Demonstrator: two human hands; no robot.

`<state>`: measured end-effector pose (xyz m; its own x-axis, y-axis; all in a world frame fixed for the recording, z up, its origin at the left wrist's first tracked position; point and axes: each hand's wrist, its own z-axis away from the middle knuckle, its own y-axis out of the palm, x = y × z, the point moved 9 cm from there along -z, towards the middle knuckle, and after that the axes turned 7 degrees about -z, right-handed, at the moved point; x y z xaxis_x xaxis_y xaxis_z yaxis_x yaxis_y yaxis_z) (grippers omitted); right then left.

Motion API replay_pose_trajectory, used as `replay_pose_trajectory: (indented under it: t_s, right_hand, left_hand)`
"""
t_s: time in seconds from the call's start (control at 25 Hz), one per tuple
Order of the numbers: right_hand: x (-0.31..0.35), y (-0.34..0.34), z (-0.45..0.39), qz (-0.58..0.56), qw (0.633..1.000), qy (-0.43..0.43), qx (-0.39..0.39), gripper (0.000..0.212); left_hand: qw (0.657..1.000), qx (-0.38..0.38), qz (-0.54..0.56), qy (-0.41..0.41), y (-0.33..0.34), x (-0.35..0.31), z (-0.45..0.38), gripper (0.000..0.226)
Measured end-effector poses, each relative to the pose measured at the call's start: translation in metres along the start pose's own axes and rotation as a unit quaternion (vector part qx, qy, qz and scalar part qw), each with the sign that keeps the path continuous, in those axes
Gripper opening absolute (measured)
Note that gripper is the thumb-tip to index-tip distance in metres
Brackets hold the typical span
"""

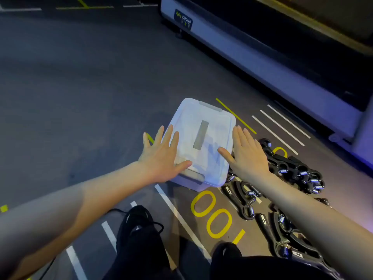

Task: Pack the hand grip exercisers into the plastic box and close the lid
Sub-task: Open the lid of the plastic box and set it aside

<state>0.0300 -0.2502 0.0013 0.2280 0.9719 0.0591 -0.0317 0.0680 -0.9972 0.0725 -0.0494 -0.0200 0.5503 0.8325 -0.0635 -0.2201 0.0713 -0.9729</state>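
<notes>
We see a box (201, 142) of smooth, milky, half-clear plastic; right of it, grip exercisers (245, 201) in matt black with shiny metal springs; the floor (80, 87) looks matt.

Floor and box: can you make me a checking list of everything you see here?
Surface: dark gym floor with white lines and yellow numbers.
Job's things: plastic box, lid on; hand grip exercisers lie outside, to its right.
Clutter: nothing seen.
Hands: left hand and right hand open, flat at the lid's sides, holding nothing.
Cables: thin black cable near the person's knee.
Surroundings: long white machine base behind the box.
</notes>
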Motion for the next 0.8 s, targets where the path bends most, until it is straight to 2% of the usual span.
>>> replay_pose_trajectory:
  t_s: [0.32,0.52,0.72,0.8]
  right_hand:
    - [-0.013,0.044,-0.021,0.026,0.998,-0.002,0.048,0.085]
    - [-0.024,0.051,-0.034,0.03,0.998,0.004,0.049,0.087]
    - [-0.021,0.06,-0.056,0.02,0.998,-0.039,0.042,0.09]
    - [-0.018,0.067,-0.077,-0.003,0.996,-0.073,0.046,0.091]
  left_hand:
    - [0.998,0.031,-0.041,0.023,0.044,0.001,-0.021,0.09]
    - [1.0,0.006,0.001,0.007,0.055,-0.009,-0.034,0.094]
    - [0.999,-0.019,-0.02,0.044,0.066,-0.017,-0.042,0.117]
    - [0.997,-0.038,-0.026,0.06,0.073,-0.02,-0.045,0.108]
